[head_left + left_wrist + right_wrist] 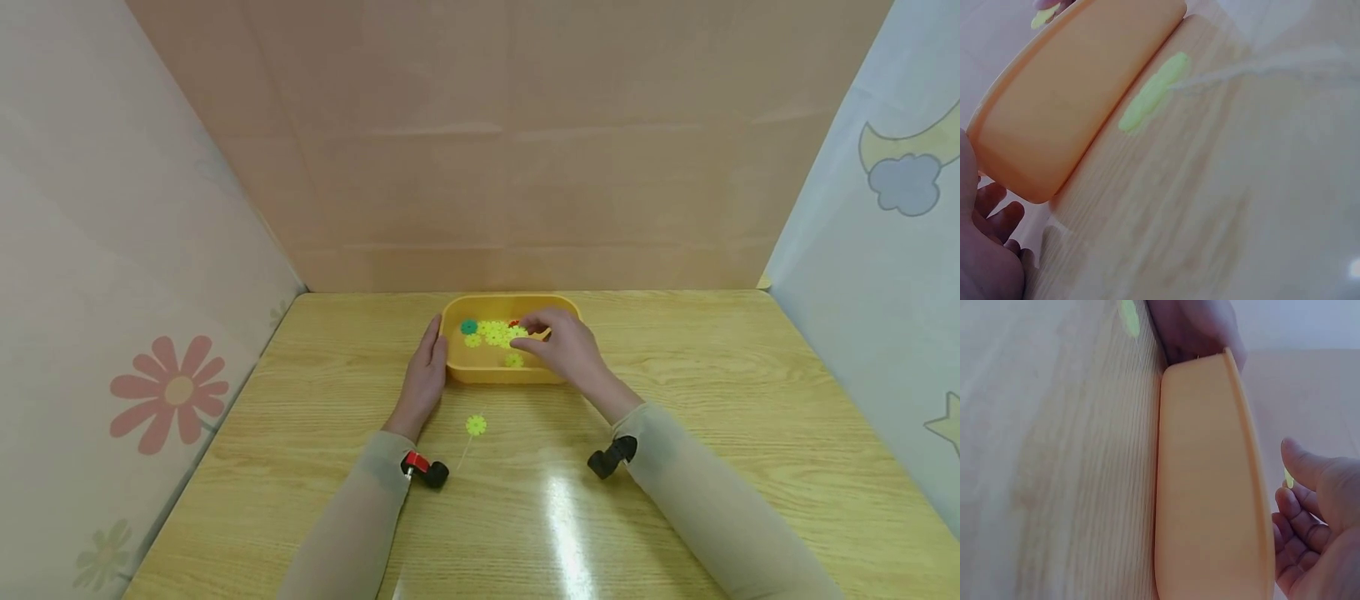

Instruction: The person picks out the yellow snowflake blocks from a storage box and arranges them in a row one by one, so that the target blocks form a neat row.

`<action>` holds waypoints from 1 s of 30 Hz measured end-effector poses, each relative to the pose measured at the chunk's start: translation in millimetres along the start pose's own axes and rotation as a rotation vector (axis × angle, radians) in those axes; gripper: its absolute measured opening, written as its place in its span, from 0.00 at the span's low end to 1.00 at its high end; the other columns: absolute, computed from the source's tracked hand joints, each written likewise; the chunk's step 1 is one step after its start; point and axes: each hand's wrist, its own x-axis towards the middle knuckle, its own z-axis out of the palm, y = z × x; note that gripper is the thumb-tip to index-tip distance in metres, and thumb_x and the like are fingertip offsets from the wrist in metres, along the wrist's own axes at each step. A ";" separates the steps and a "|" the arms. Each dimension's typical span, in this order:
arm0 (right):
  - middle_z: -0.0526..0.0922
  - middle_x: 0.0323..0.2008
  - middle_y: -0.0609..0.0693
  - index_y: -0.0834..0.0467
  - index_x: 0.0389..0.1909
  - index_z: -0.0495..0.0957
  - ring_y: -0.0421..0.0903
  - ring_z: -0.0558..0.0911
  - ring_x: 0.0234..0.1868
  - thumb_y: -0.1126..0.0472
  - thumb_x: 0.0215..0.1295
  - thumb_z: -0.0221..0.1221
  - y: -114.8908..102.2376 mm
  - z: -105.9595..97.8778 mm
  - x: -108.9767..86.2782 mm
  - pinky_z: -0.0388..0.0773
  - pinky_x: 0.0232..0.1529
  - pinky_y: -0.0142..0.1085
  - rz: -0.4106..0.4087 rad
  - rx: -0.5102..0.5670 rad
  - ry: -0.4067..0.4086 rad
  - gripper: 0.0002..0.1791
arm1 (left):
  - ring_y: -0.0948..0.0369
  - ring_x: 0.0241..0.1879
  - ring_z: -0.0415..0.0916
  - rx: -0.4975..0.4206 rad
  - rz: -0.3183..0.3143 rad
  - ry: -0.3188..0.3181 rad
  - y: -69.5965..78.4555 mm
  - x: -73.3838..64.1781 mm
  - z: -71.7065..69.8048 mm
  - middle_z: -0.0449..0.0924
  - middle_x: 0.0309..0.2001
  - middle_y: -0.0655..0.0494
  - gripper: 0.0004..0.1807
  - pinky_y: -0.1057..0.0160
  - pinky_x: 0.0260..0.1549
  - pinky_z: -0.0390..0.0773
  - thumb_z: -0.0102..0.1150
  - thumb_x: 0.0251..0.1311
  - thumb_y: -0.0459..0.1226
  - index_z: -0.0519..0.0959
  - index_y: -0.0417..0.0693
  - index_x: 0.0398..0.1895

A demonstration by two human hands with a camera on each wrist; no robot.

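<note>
A yellow plastic bin [504, 375] stands on the table and holds several yellow flower-shaped discs [493, 333], a green disc [468, 327] and a bit of red. My left hand [426, 375] rests against the bin's left end, fingers reaching along its outer wall. Over the right part of the bin, my right hand [566, 343] pinches a small yellow flower-shaped disc [1288, 477] between thumb and fingertips. That disc shows edge-on in the right wrist view, above the bin's rim.
In front of the bin, another yellow flower-shaped disc [476, 425] lies on the wooden table [337, 500], with a thin pale stem running from it toward me. A tan back wall [502, 167] rises behind the bin, and patterned side walls flank the table.
</note>
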 end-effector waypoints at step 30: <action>0.89 0.46 0.45 0.56 0.53 0.91 0.46 0.85 0.45 0.59 0.63 0.81 -14.9 6.8 -70.6 0.88 0.48 0.46 -0.198 0.024 -0.097 0.18 | 0.58 0.88 0.45 -0.013 -0.012 0.005 1.6 -2.5 -0.7 0.49 0.89 0.63 0.33 0.48 0.85 0.49 0.33 0.91 0.54 0.48 0.64 0.93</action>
